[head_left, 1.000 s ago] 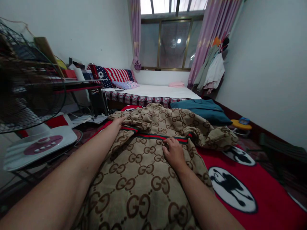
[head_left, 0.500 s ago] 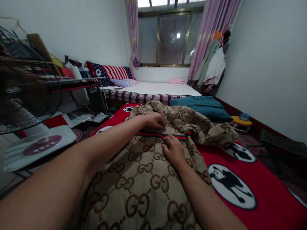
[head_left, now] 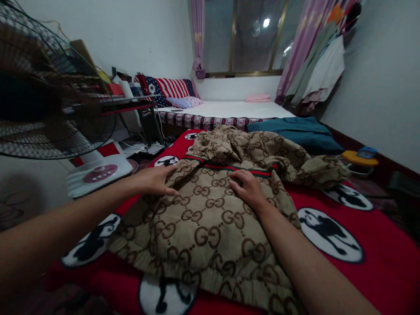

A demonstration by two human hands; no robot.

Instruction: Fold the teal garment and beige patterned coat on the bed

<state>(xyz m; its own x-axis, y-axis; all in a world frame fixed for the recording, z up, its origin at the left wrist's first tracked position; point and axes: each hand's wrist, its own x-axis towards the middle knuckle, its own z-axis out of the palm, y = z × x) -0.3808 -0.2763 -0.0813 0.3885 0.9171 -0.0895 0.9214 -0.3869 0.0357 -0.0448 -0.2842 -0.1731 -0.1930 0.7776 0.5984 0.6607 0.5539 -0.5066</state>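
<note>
A tan jacket [head_left: 210, 203] with a brown letter pattern lies spread out, its gathered hem toward me. A green and red stripe [head_left: 234, 169] crosses it, and one sleeve [head_left: 315, 170] stretches to the right. At the jacket's left edge is my left hand [head_left: 159, 180], thumb and fingers spread apart, with nothing visible in it. My right hand [head_left: 247, 188] rests on the cloth just below the stripe, fingers loosely bent and apart. Beneath the jacket is a red blanket [head_left: 370, 232] with white ovals and black figures.
A running fan [head_left: 42, 100] stands close on the left, before a cluttered desk [head_left: 131, 103]. Beyond the jacket lie a teal cushion [head_left: 295, 134] and a white bed [head_left: 223, 109]. At right is a yellow stool [head_left: 360, 158]; clothes [head_left: 324, 70] hang by the curtain.
My left hand has moved left and toward me, from above the stripe to the jacket's left edge, and its fingers have spread. My right hand stays by the stripe. The view has tilted down.
</note>
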